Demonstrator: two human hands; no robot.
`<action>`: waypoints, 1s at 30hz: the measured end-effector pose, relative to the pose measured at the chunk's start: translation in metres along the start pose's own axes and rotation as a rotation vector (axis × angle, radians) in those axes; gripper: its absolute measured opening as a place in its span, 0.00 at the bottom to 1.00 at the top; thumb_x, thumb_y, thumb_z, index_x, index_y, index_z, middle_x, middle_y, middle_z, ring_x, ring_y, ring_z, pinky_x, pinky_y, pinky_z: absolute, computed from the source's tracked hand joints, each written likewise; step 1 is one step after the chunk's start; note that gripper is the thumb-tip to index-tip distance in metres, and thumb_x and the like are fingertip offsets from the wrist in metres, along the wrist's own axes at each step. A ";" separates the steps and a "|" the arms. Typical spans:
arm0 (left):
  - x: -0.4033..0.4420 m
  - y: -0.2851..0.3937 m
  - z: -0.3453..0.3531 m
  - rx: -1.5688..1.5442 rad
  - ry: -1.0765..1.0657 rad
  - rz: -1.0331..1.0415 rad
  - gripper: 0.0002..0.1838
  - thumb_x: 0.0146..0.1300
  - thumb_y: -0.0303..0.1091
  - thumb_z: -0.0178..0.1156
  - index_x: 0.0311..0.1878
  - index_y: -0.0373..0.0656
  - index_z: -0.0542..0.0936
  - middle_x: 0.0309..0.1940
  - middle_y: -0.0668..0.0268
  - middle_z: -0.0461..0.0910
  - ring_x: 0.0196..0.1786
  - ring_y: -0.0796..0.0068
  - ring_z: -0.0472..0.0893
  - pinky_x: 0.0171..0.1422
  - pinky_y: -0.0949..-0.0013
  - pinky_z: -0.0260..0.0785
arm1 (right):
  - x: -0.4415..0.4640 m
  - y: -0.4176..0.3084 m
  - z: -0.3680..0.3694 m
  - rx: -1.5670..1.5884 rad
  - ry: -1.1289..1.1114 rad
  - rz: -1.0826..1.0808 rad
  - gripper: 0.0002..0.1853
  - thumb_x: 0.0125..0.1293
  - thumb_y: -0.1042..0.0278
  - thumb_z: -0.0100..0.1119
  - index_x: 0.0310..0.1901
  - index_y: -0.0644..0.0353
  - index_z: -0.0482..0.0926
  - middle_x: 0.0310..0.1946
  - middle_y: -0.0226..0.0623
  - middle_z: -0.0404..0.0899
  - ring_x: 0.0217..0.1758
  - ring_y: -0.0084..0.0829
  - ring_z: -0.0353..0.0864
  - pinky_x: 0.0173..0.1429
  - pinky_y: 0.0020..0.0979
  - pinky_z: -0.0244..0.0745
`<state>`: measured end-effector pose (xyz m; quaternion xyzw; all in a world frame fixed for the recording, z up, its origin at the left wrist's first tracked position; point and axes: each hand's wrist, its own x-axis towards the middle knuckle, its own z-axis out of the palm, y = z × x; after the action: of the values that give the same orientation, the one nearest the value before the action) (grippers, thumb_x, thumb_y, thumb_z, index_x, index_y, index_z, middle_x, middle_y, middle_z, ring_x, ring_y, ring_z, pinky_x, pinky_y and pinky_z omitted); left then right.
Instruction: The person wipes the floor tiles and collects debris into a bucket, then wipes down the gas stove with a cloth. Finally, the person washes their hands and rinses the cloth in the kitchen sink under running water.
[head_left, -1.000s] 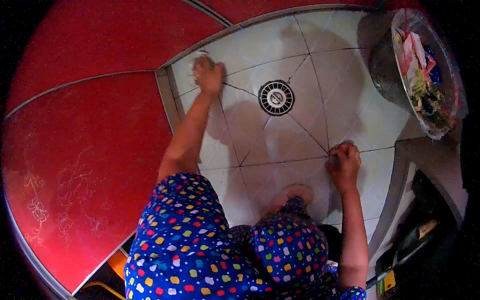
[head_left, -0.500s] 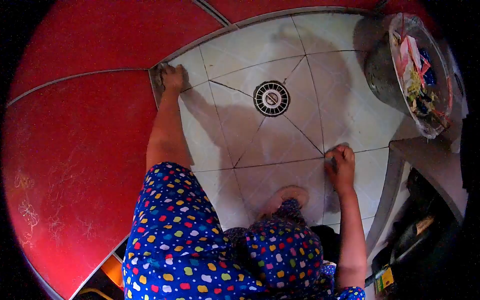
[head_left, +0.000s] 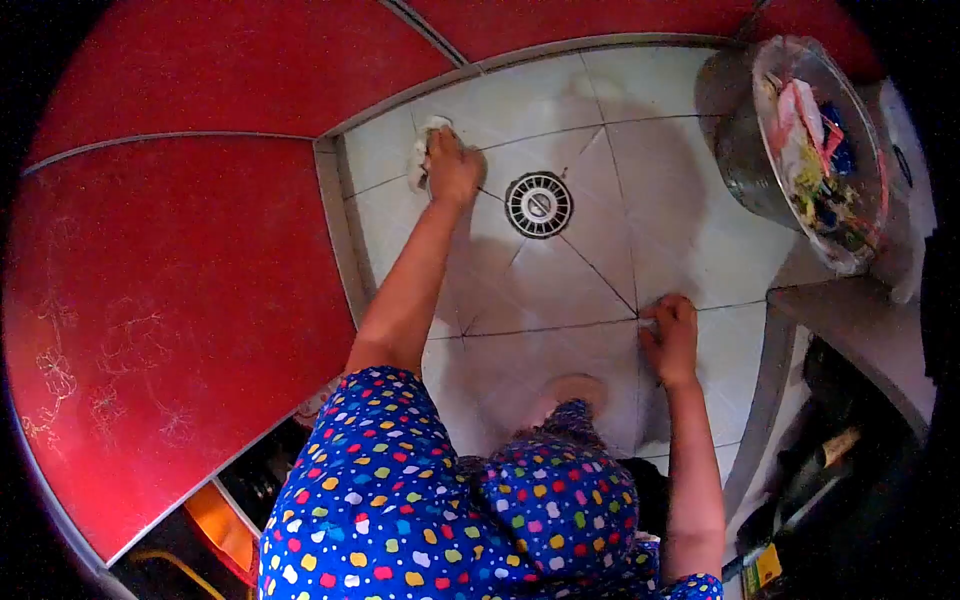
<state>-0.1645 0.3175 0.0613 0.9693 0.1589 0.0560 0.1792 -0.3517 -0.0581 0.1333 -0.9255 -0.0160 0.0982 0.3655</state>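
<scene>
My left hand [head_left: 453,168] presses a crumpled whitish cloth [head_left: 420,160] onto the pale tiled floor [head_left: 470,110], to the left of a round drain cover [head_left: 539,205]. Its fingers lie over the right part of the cloth. Lower right of the drain, my right hand [head_left: 672,340] rests near a tile joint with its fingers curled; whether something small is under the fingertips cannot be made out.
Red panels [head_left: 180,320] border the floor at the left and top. A bin [head_left: 745,170] with a plastic liner holds scraps at the upper right. A foot [head_left: 580,388] stands at the lower middle. An orange object [head_left: 220,525] lies lower left.
My left hand and the cloth went left into the floor's corner, then came back right towards the drain. My right hand has stayed at about the same tile joint.
</scene>
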 end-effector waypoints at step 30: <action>-0.021 -0.002 -0.047 0.026 0.014 0.406 0.20 0.51 0.23 0.60 0.49 0.53 0.80 0.47 0.65 0.75 0.48 0.59 0.74 0.51 0.61 0.70 | 0.003 0.002 -0.009 -0.109 -0.109 -0.095 0.18 0.39 0.78 0.67 0.37 0.54 0.79 0.44 0.39 0.72 0.54 0.44 0.68 0.60 0.40 0.66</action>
<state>-0.1925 0.3282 0.1033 0.9832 -0.0378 0.0959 0.1506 -0.3468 -0.0651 0.1375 -0.9355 -0.0850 0.1301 0.3174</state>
